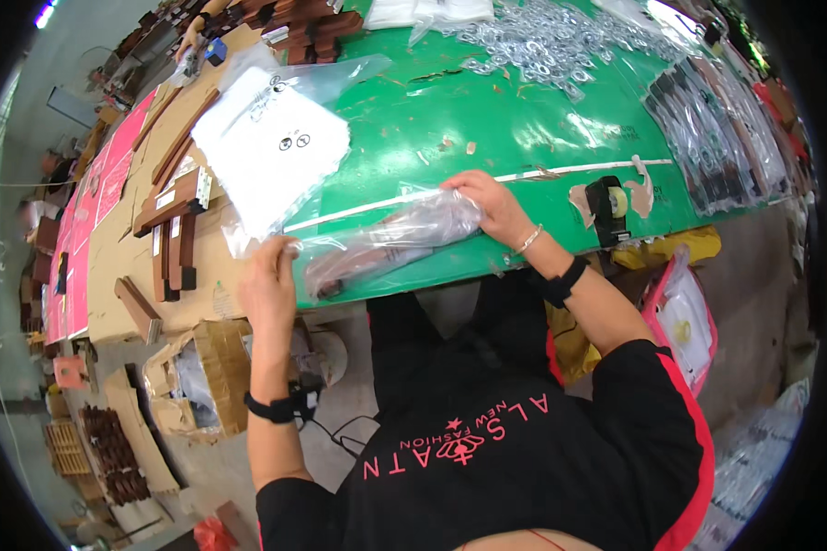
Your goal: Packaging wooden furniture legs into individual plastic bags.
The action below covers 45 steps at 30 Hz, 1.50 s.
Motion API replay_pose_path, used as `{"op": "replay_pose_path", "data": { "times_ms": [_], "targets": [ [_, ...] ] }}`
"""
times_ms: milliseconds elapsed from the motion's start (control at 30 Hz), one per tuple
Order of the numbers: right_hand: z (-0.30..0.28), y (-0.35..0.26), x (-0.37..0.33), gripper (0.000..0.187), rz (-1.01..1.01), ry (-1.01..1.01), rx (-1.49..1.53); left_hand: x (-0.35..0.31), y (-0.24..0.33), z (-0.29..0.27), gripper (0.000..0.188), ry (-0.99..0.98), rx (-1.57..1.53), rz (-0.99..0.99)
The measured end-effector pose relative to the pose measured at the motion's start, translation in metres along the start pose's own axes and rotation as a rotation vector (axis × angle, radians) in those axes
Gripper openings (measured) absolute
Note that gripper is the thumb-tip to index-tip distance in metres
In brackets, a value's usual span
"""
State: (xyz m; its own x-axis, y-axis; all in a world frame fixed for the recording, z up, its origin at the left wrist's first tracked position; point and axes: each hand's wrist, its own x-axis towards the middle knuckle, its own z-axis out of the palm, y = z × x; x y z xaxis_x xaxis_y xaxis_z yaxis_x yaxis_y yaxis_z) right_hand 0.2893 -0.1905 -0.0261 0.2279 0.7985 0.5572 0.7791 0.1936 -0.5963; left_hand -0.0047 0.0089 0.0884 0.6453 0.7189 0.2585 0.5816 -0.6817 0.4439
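Observation:
A transparent plastic bag (409, 241) lies stretched along the near edge of the green table, with dark reddish-brown pieces inside that the wrinkled film partly hides. My left hand (271, 275) pinches the bag's loose, flat end on the left. At its bunched right end, my right hand (492, 209) has its fingers closed on the film. Beyond my left hand rests a stack of printed flat plastic bags (271, 138). A black tape dispenser (606, 209) sits at the table edge to the right of my right hand.
Brown wooden pieces (176, 239) lie on cardboard at the left. Small metal parts (551, 41) are heaped at the table's far side. Filled plastic packs (708, 129) stand in a row at the right. An open cardboard box (220, 372) is below the table's left edge.

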Motion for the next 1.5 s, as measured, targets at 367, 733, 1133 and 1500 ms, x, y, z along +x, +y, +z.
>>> {"op": "replay_pose_path", "data": {
  "times_ms": [367,733,1133,1500],
  "targets": [
    [0.001,-0.024,-0.01,0.028,0.113,0.083,-0.013,0.034,0.046,0.078,0.06,0.316,0.243,0.41],
    [0.001,-0.028,-0.007,0.035,0.144,0.128,0.049,0.041,0.076,0.102,0.082,-0.173,-0.223,0.727],
    [0.002,-0.032,-0.005,0.03,0.298,0.157,0.084,0.089,0.054,0.134,0.023,-0.775,-0.701,0.145],
    [0.012,-0.017,0.001,0.026,0.338,0.196,0.014,0.101,-0.026,0.028,0.098,-0.538,-0.349,0.358]
  ]
}}
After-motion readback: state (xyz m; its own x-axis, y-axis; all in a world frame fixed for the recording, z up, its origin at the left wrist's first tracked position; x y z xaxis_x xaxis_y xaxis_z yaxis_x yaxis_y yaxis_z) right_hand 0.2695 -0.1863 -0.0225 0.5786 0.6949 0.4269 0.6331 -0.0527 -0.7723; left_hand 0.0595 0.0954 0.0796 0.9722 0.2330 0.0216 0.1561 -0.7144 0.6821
